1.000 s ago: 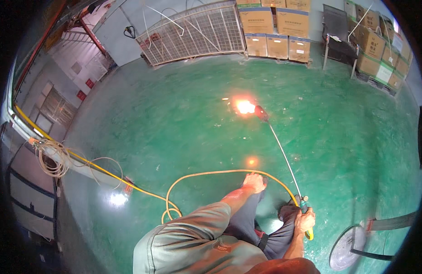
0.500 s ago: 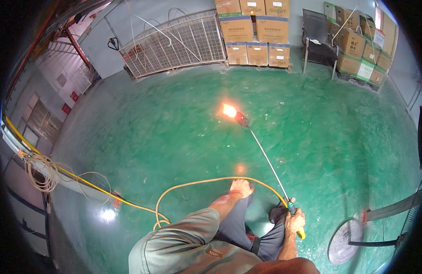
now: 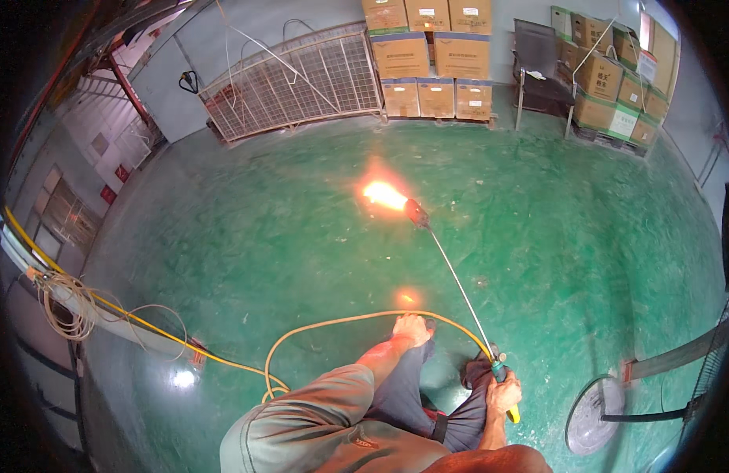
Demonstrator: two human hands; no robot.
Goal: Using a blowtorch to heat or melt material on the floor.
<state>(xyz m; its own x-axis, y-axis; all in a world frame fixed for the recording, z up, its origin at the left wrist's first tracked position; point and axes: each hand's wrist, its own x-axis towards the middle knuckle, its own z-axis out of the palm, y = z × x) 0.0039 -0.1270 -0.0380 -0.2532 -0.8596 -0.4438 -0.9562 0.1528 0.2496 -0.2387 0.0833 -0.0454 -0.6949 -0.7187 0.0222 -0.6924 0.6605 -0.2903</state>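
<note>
My right hand (image 3: 503, 395) is closed around the handle of a long gas torch (image 3: 457, 276), near my right knee. The torch's thin metal tube slants up and to the left to a burner head (image 3: 416, 213), reddish in the glow. From it a bright orange-white flame (image 3: 385, 195) blows leftward above the green floor. A brass valve shows just above my grip, and a yellow handle end sticks out below. Over my left knee rests my left hand (image 3: 412, 328), its fingertips bent partly out of sight. The yellow hose (image 3: 345, 318) passes right beside its knuckles.
Stacked cardboard boxes (image 3: 435, 57), a wire mesh panel (image 3: 293, 79) and a black chair (image 3: 539, 75) line the far wall. Coiled tubing (image 3: 65, 306) hangs at left. A round grey base (image 3: 595, 418) stands at lower right. The hose loops across the green floor (image 3: 301, 229).
The flame has grown longer and stretches further left. The view has shifted slightly. Both hands keep their places, the right one still gripping the torch.
</note>
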